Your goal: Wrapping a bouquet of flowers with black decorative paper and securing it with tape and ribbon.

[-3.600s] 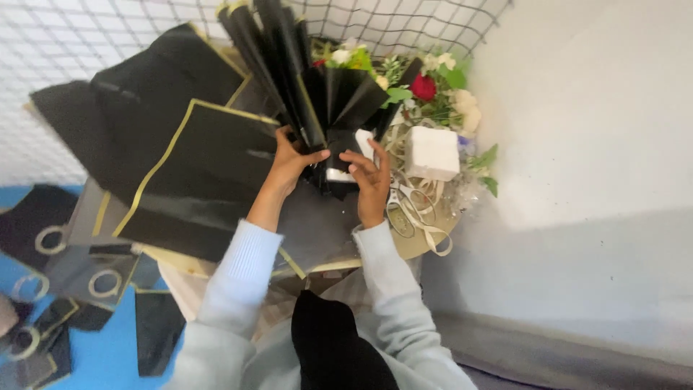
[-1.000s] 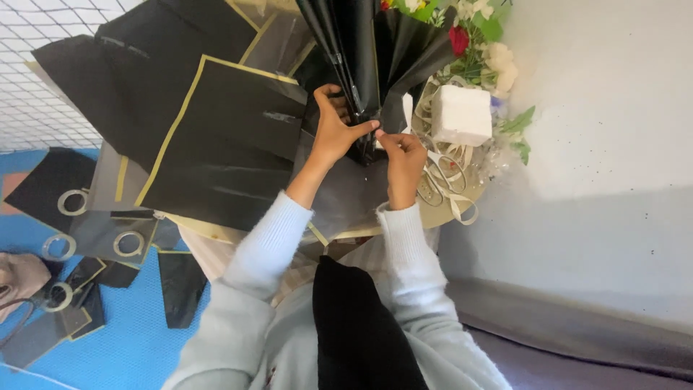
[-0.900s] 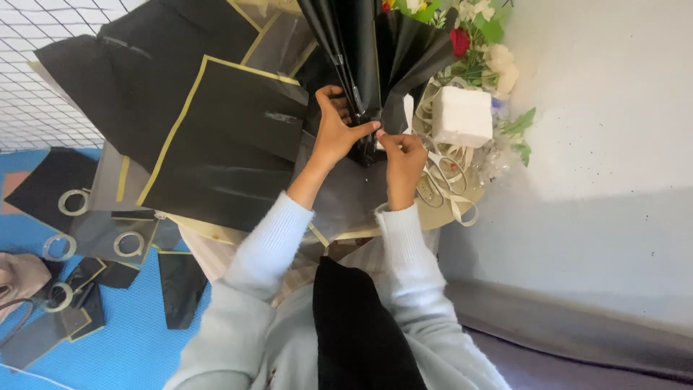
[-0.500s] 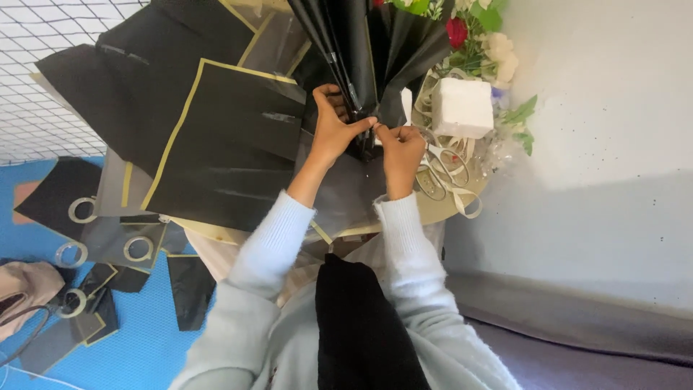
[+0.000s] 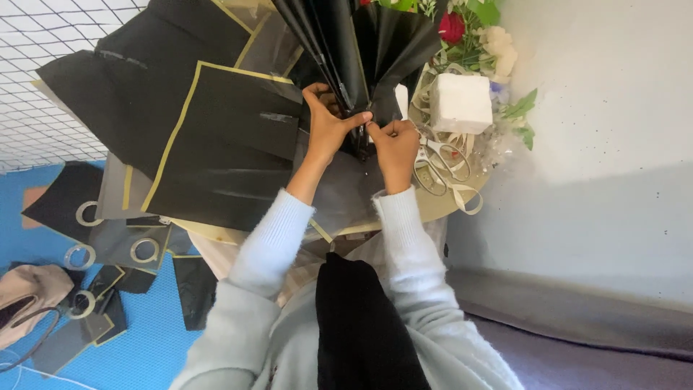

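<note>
My left hand (image 5: 326, 126) and right hand (image 5: 393, 144) both pinch the gathered base of the pleated black paper fan (image 5: 354, 50), upright over the round table (image 5: 433, 206). Gold-edged black wrapping sheets (image 5: 224, 148) overhang the table's left rim. Scissors (image 5: 440, 155) and white foam block (image 5: 460, 102) crowd my right hand.

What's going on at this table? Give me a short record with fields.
Left hand: left hand grips the gathered base of the pleated black paper fan
Right hand: right hand pinches the same base
Beside: white block, scissors, flowers
Table: black sheet with gold edge
Floor: tape rolls on the blue mat
</note>
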